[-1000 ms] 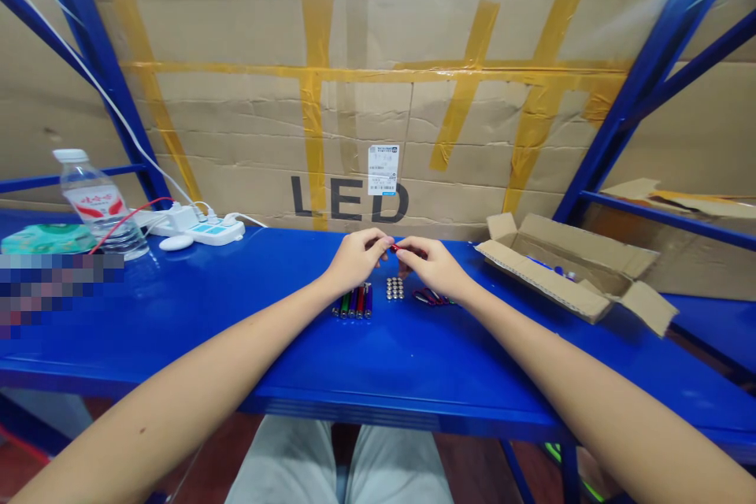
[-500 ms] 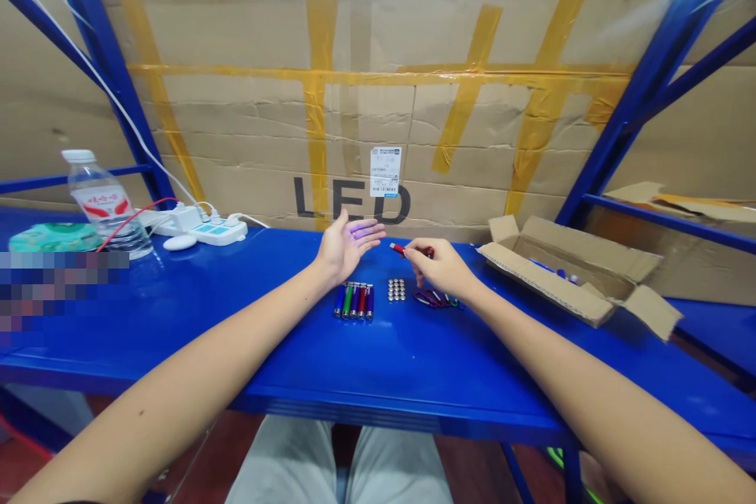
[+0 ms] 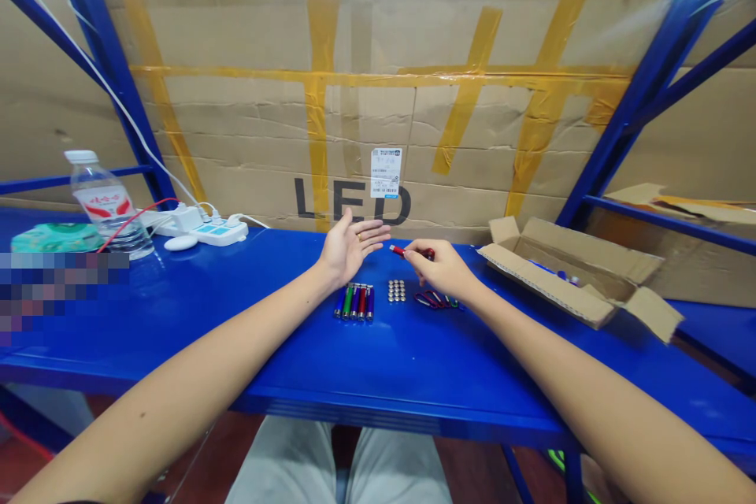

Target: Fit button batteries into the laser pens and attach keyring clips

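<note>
My right hand grips a small red flashlight, its tip pointing left toward my left palm. My left hand is held up just above the blue shelf, palm open and fingers spread, holding nothing. Below the left hand lies a row of several small coloured flashlights. A tight cluster of silver button batteries sits between the hands. Under my right wrist lie several coloured clips.
An open cardboard box with small items inside stands at the right. At the left are a water bottle, a white power strip with cables, and a green packet. A taped "LED" carton forms the back wall.
A second ago both hands were pinched together on the red flashlight. The left hand has let go and opened palm-up; the purple glow seen on it half a second ago is gone.
</note>
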### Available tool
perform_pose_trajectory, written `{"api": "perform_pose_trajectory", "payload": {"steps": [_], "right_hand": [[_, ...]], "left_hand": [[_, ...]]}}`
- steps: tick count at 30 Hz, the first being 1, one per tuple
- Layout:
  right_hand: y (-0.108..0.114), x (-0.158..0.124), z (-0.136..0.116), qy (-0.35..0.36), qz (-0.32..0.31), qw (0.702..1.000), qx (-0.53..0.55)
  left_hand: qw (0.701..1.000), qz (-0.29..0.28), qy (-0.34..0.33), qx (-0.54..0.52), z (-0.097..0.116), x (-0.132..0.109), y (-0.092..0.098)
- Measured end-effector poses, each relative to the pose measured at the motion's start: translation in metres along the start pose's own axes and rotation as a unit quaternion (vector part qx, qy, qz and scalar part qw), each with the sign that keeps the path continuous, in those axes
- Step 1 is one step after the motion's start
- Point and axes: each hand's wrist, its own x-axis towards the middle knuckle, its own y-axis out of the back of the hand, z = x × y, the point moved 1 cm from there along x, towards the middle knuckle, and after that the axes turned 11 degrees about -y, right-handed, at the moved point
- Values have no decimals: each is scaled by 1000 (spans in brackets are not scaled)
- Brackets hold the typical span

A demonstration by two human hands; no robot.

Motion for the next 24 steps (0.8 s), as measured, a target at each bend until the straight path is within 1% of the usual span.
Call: {"api": "perform_pose_trajectory", "payload": {"steps": [5,12,19,24], "right_hand": [[1,-1,-2,10,10,1000,-22],[0,-3,-4,18,-16,1000,-15],[1,-3,-6,19,-4,1000,-16],[1,-4,-6,25,-20,999,-26]], "left_hand": [[999,6,18,-49,0,0,0],[995,4,34,-90,3,0,-3],[991,-9,47,-125,2,-1,-3],[988,-2,56,-141,0,-1,-3]]}}
